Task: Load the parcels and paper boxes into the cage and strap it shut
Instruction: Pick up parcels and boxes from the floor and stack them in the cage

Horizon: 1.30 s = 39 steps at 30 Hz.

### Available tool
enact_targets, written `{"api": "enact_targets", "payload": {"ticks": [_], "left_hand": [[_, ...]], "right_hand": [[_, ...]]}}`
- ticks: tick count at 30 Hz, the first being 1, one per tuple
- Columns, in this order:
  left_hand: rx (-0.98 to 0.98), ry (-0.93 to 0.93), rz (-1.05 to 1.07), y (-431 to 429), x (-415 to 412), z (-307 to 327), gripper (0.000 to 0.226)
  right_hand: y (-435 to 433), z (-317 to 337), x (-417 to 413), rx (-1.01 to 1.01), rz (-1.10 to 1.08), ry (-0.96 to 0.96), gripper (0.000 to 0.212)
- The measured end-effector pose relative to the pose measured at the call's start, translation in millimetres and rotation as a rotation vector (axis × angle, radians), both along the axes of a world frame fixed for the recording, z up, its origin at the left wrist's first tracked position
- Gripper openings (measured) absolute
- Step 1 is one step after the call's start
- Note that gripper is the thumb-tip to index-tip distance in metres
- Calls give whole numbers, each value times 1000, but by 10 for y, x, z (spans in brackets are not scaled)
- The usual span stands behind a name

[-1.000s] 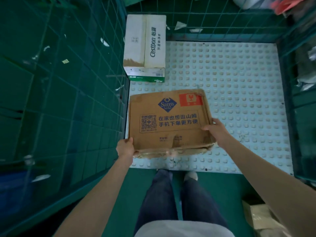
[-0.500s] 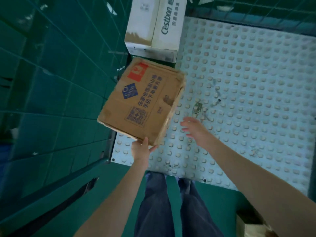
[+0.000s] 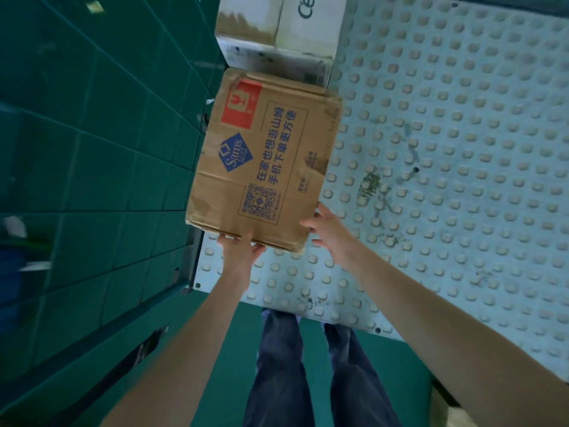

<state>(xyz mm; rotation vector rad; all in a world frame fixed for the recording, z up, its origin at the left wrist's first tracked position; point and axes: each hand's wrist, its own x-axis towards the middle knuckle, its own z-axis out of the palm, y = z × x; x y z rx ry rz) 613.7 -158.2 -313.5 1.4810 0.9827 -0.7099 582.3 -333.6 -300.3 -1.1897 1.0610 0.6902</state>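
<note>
A brown cardboard box (image 3: 264, 161) with a blue Sam's logo, a red label and a QR code lies lengthwise over the cage's studded pale floor (image 3: 446, 149), close along the green mesh left wall (image 3: 107, 164). Its far end meets a white Cestbon paper box (image 3: 277, 26) standing in the back left corner. My left hand (image 3: 238, 252) grips the brown box's near edge, thumb on top. My right hand (image 3: 326, 229) touches the near right corner with fairly straight fingers. Whether the box rests fully on the floor is unclear.
The studded floor stretches to the right of the boxes, with some dirt marks. My legs stand on green ground at the cage's open front edge (image 3: 308, 315). A bit of another cardboard piece (image 3: 446, 411) shows at the bottom right.
The brown box was turned a quarter turn and moved to the left wall, behind the white box. My right hand let go midway and now touches the box's corner again.
</note>
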Motion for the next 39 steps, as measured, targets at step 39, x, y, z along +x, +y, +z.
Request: {"api": "enact_targets", "payload": {"ticks": [39], "left_hand": [[-105, -165, -1417, -1400, -516, 2203, 22]], "right_hand": [[-38, 2171, -2390, -168, -1121, -62, 31]]}}
